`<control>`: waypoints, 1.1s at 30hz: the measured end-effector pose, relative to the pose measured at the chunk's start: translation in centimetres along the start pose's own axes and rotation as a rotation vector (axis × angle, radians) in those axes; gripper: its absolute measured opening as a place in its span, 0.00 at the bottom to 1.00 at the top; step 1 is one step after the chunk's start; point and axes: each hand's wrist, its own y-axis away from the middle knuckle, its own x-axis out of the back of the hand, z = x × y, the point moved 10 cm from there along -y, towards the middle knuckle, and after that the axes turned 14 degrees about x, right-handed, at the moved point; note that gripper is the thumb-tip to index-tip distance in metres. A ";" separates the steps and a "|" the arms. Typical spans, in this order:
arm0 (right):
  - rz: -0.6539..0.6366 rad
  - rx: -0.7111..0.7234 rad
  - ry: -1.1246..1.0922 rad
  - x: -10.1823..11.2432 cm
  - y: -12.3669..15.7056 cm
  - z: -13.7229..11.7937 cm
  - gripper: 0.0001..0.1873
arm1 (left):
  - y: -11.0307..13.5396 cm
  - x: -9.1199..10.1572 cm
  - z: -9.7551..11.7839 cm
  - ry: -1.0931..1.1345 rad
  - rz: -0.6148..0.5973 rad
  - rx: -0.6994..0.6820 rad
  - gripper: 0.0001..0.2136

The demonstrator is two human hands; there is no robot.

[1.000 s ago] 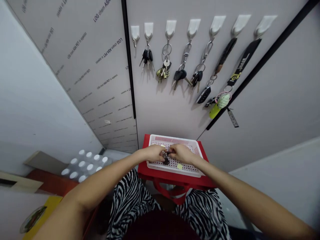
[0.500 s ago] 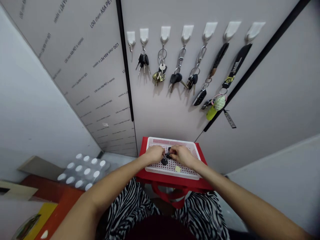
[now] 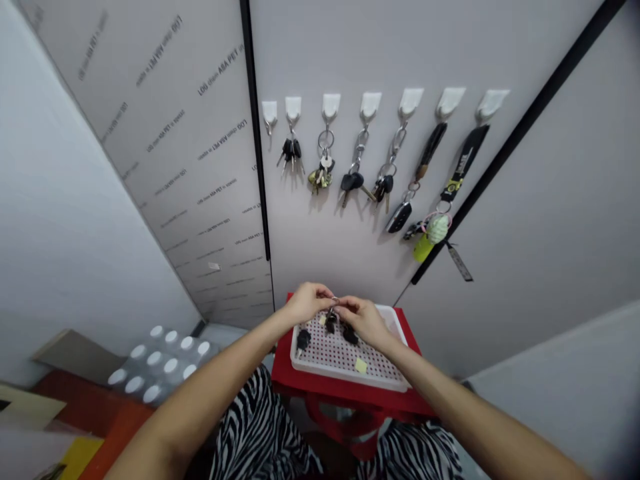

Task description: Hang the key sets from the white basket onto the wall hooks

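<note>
The bunch of keys (image 3: 331, 324) hung just below the fingertips, over the basket near the lower middle of the frame. Its metal ring (image 3: 335, 299) was caught between the two hands: the left hand (image 3: 309, 304) pinched it from the left side of the picture and the right hand (image 3: 364, 321) from the right, both with fingers closed and their tips nearly meeting. A second dark bunch (image 3: 351, 335) showed just under the right hand's fingers; whether it hung from them or lay in the basket could not be told. A third dark bunch (image 3: 303, 340) lay apart, toward the basket's left end.

Slanting print ran down the panel (image 3: 210, 153) at upper left, with "ASA PET" readable in several lines. The black strap (image 3: 465, 163) at upper right bore pale lettering too blurred to read. It hung from the last of a row of white hooks (image 3: 371, 107), which held other key sets.

The white basket (image 3: 350, 381) had a floor full of small holes and stood on a red bag (image 3: 283, 363). In it, besides keys, lay a pale yellow slip (image 3: 361, 365) near the front edge. At lower left stood a pack of bottles (image 3: 154, 359) with white caps.
</note>
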 end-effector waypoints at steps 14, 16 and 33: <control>0.265 0.162 -0.228 1.4 -14.1 -11.9 0.13 | 2.6 17.1 11.7 0.562 0.365 -0.242 0.05; 0.267 0.173 -0.225 1.4 -15.8 -13.4 0.15 | 3.3 19.7 13.8 0.546 0.424 -0.275 0.04; 0.068 0.447 0.505 -0.2 -21.5 -21.2 0.18 | 2.1 26.9 19.8 0.350 0.797 -0.246 0.03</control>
